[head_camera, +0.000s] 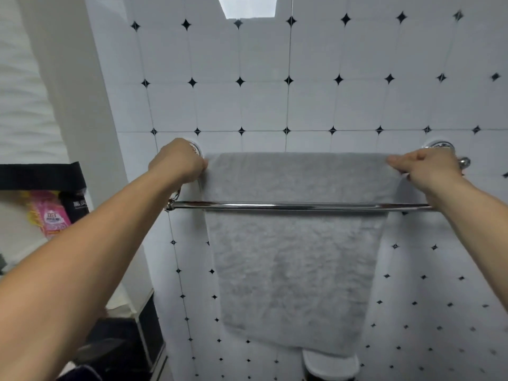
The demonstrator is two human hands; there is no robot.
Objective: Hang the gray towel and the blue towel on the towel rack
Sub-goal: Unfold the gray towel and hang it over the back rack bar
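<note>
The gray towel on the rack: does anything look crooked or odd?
Nothing stands out. The gray towel hangs flat over the back bar, both hands pinching its top corners. The front bar is bare.

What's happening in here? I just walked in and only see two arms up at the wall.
A person is hanging the gray towel on the towel rack. It is draped over the rear bar, against the tiled wall, and hangs down behind the bare front bar. The left hand and the right hand each pinch a top corner, spreading it flat. No blue towel is in view, so that part looks not yet done.
</note>
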